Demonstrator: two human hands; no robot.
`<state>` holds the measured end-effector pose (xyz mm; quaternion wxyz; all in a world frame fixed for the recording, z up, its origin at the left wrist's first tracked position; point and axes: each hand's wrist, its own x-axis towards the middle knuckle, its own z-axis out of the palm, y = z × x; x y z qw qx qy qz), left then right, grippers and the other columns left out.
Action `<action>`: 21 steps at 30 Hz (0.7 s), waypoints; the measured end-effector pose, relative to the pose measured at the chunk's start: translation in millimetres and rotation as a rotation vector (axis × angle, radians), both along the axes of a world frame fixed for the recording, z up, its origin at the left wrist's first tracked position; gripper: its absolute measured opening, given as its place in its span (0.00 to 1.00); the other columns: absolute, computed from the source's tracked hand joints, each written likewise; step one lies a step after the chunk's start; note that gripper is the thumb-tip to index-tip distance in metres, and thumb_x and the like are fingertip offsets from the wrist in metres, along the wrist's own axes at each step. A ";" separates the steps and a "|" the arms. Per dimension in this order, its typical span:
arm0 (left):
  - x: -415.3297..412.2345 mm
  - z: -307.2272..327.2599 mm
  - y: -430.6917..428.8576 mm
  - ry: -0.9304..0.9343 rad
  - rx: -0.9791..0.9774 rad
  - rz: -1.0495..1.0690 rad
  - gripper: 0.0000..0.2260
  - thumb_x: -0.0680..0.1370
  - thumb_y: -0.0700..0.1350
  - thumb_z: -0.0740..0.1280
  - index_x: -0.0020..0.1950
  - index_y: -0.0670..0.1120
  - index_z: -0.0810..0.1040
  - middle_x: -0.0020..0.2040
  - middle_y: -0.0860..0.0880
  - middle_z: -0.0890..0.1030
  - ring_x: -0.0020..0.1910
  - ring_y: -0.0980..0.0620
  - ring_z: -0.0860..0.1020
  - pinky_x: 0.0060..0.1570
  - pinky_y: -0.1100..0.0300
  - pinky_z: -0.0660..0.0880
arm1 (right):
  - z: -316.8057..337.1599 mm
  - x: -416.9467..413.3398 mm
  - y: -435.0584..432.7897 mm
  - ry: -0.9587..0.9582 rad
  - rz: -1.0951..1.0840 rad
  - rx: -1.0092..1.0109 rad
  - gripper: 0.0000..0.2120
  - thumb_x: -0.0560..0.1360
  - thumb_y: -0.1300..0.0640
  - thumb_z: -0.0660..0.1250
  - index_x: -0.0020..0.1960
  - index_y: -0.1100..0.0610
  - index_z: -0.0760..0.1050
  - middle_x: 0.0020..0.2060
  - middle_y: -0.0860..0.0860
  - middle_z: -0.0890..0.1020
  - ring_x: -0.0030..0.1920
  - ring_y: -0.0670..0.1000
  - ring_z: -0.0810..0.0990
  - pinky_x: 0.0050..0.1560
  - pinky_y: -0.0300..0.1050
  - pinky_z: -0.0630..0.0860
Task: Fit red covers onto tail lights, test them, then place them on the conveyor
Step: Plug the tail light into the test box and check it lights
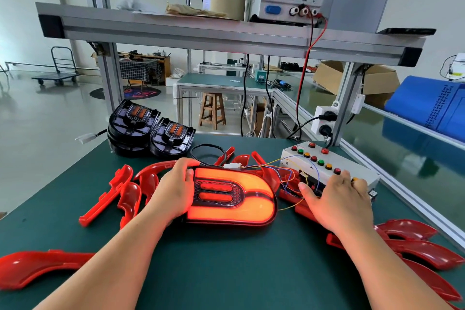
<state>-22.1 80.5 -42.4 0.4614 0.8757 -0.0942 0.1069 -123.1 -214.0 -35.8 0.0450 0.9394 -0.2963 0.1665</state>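
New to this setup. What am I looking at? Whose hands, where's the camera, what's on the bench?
There is no robot: these are a person's bare hands, filmed by one head-worn camera looking down. The left hand grips the end of a glowing red D-shaped tail light lying on the green table mat. The right hand rests its fingers on a grey metal box with coloured push buttons; thin wires run from it towards the light. Loose red plastic covers lie around, and black uncovered tail lights are stacked behind. A white bench power supply sits on the shelf above.
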 end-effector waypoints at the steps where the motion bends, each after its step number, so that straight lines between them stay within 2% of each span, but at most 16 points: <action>1: 0.0 0.0 0.1 -0.002 0.002 0.000 0.13 0.84 0.44 0.54 0.64 0.53 0.73 0.49 0.51 0.76 0.42 0.63 0.71 0.40 0.61 0.66 | -0.1 0.0 0.3 0.005 -0.004 -0.003 0.43 0.73 0.27 0.47 0.65 0.64 0.69 0.65 0.58 0.72 0.63 0.60 0.65 0.64 0.51 0.64; 4: -0.5 -0.2 1.1 -0.005 0.004 -0.005 0.13 0.84 0.44 0.53 0.65 0.52 0.73 0.50 0.50 0.76 0.42 0.63 0.71 0.45 0.58 0.67 | -0.1 0.2 0.7 0.014 -0.005 -0.014 0.43 0.73 0.27 0.46 0.66 0.64 0.69 0.66 0.58 0.71 0.64 0.60 0.64 0.65 0.51 0.64; 7: -0.5 0.0 1.1 0.000 0.008 -0.008 0.13 0.84 0.44 0.53 0.65 0.53 0.73 0.50 0.50 0.76 0.42 0.61 0.72 0.45 0.58 0.67 | -0.2 0.7 0.6 0.025 -0.010 -0.018 0.44 0.73 0.27 0.46 0.66 0.64 0.69 0.66 0.59 0.71 0.64 0.60 0.64 0.65 0.51 0.64; 11: -0.7 -0.4 1.4 -0.005 0.013 -0.004 0.13 0.84 0.44 0.53 0.65 0.52 0.73 0.52 0.50 0.76 0.47 0.53 0.74 0.49 0.58 0.66 | -0.9 0.9 -0.1 0.006 -0.003 -0.027 0.43 0.73 0.27 0.46 0.64 0.64 0.70 0.63 0.57 0.73 0.61 0.58 0.65 0.63 0.50 0.65; 16: -1.3 0.5 1.9 0.002 0.007 -0.011 0.13 0.84 0.44 0.53 0.64 0.53 0.73 0.52 0.50 0.76 0.43 0.60 0.72 0.47 0.59 0.66 | -1.4 1.0 -0.3 -0.015 0.004 -0.013 0.42 0.73 0.27 0.46 0.63 0.63 0.71 0.60 0.55 0.73 0.60 0.58 0.65 0.61 0.50 0.66; 21: -2.1 2.5 1.5 0.009 0.011 -0.014 0.13 0.84 0.44 0.53 0.65 0.52 0.72 0.52 0.50 0.76 0.44 0.57 0.72 0.48 0.59 0.66 | 0.5 2.0 0.3 -0.021 0.010 -0.002 0.42 0.72 0.27 0.45 0.63 0.63 0.71 0.58 0.55 0.73 0.59 0.58 0.66 0.60 0.51 0.67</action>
